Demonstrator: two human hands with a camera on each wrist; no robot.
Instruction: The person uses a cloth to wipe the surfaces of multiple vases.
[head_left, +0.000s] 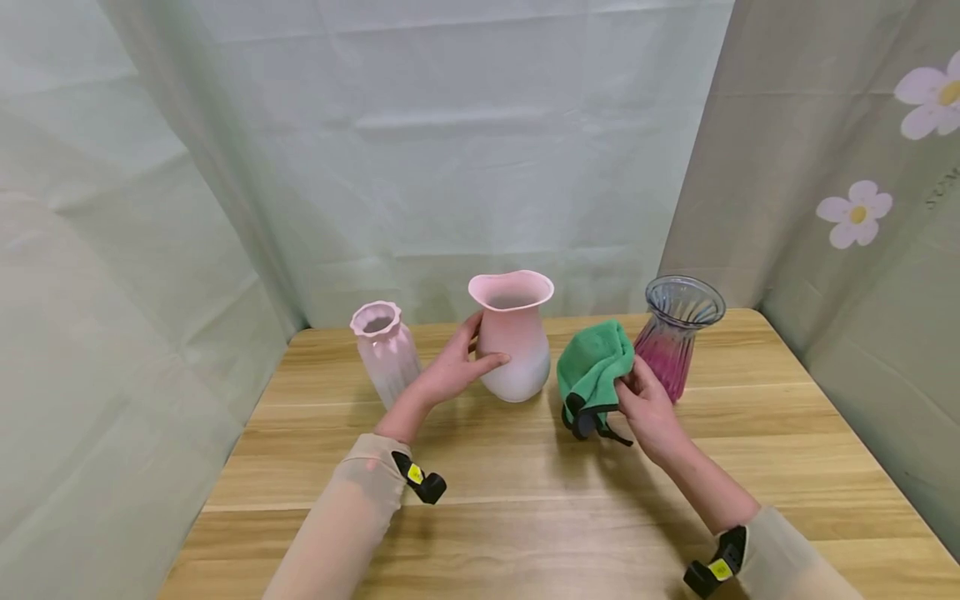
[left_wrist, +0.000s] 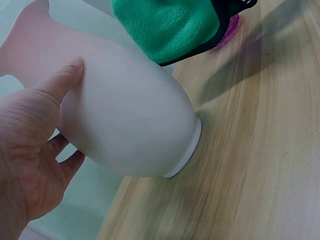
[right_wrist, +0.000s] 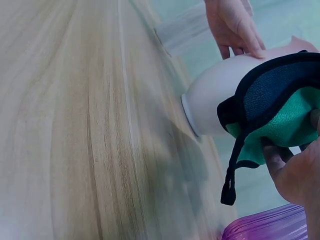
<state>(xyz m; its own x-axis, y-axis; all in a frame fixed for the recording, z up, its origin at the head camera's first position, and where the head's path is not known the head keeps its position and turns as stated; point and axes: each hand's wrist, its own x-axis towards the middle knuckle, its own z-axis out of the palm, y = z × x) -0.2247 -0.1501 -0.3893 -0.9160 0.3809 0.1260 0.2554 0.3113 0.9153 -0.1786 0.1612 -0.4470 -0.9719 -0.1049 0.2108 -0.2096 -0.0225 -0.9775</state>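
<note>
A pink-and-white vase [head_left: 519, 354] with a wavy flared rim stands upright near the back of the table. My left hand [head_left: 455, 367] holds its left side, the thumb on the front and other fingers partly hidden behind. Just right of the vase, my right hand [head_left: 654, 410] pinches a green fleecy cloth [head_left: 596, 362] with black edging. The right wrist view shows a dark lining [right_wrist: 272, 90] inside the cloth's black-trimmed opening and a black cord loop [right_wrist: 229, 185] hanging from it. The cloth is above the tabletop, casting a shadow.
A narrow pale pink vase [head_left: 390, 362] with a scalloped rim stands left, behind my left wrist. Close behind my right hand is a ribbed glass vase [head_left: 671, 346], bluish above and magenta below. Fabric curtains [head_left: 480, 150] enclose the wooden table [head_left: 510, 517].
</note>
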